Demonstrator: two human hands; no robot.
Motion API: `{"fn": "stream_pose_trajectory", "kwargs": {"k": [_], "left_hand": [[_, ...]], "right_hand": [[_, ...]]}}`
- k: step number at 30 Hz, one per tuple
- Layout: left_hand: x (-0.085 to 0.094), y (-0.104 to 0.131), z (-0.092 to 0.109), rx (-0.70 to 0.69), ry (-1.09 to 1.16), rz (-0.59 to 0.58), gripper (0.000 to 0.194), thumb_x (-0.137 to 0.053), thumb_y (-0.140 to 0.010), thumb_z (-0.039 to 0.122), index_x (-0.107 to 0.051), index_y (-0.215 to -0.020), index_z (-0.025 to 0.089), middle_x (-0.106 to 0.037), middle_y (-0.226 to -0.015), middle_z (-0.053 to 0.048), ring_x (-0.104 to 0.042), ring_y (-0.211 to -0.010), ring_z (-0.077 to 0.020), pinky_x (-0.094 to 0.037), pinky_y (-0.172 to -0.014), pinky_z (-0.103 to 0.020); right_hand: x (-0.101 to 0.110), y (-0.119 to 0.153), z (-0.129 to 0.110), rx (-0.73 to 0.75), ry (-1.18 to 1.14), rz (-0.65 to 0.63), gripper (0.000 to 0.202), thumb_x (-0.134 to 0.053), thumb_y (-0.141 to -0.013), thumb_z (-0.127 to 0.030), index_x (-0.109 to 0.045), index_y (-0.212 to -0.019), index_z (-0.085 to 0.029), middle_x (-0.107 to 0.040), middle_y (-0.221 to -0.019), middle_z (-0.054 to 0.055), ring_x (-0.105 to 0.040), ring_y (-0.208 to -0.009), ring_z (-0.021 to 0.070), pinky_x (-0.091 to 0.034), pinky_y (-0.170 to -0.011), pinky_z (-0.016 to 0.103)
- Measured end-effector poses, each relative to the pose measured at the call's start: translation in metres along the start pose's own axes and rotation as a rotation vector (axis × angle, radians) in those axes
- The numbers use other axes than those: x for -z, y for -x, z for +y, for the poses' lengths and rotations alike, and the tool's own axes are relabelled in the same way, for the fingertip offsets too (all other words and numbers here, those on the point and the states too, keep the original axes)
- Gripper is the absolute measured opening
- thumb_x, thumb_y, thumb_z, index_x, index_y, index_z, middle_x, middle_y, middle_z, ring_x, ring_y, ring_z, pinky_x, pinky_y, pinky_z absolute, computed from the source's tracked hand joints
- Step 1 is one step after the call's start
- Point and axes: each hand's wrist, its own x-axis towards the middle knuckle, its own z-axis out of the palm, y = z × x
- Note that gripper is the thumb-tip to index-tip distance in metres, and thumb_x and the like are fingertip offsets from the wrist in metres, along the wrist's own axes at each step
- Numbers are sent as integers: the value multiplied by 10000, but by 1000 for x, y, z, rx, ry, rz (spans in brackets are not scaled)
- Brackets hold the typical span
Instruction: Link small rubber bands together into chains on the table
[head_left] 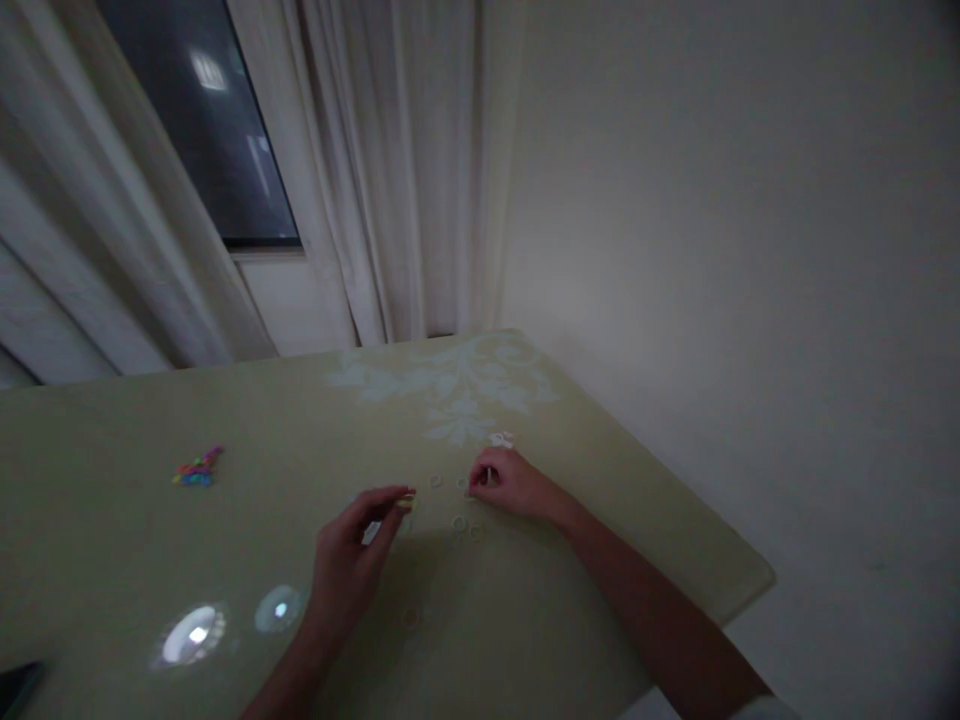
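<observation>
Between the thumb and fingertips of my left hand (360, 545) is a small pale yellowish piece (406, 501). To its right, my right hand (514, 482) is closed in a pinch low over the table, beside a small pale ring (462, 484); what its fingertips hold is too small to make out. Another pale ring (436, 481) lies between the hands. Nearer to me are a ring (459, 523) and one close beside it (475, 534). Just beyond my right hand sits a little cluster of white pieces (502, 438).
A small pile of multicoloured pieces (199, 468) lies on the left of the greenish table (97, 520). A dark object (21, 688) is at the lower left corner. Curtains (427, 170) and a window stand behind the table, and a wall (720, 260) runs along its right side.
</observation>
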Motion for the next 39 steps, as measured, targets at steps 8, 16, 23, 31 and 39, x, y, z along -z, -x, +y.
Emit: {"fn": "stream_pose_trajectory", "kwargs": {"k": [8,16,23,31,39], "left_hand": [[6,-4,2,20,-29,50,152,-710,-896,349,-795,-968,246,-835,-921,-25,-784,-789,-177,-621,-724,-254],[4,-2,6,-34,-13,17,133,-719,-888,321,-824,-948,267,-847,-913,-18,-804,-833,-194,-645,-791,-288],[-11,7,16,-132,105,-138,209,-708,-897,201,-838,-1017,311,-844,-1034,-16,-816,-894,-197,-654,-830,-281],[-18,11,15,-62,80,-53,120,-716,-877,248,-823,-933,256,-829,-854,-24,-786,-754,-180,-635,-721,-260],[7,-12,2,173,15,-65,255,-717,-847,445,-745,-929,205,-817,-848,-49,-787,-768,-214,-629,-720,-294]], "right_hand": [[1,16,-11,-81,35,-492,118,-776,-717,-146,-785,-832,-168,-662,-719,-28,-577,-641,114,-389,-586,206],[-4,14,-25,127,-10,-338,91,-761,-684,-146,-742,-770,-166,-619,-746,-18,-533,-677,117,-391,-633,225],[-36,16,-46,152,-624,-23,139,-772,-775,-262,-677,-764,-160,-548,-732,-30,-449,-621,88,-357,-573,218],[-55,12,-40,73,-818,-36,348,-860,-755,-445,-662,-753,-158,-545,-697,-33,-448,-605,90,-356,-572,236],[-64,4,-24,70,-381,147,199,-715,-920,-365,-725,-896,-168,-602,-793,3,-524,-691,128,-427,-666,262]]}}
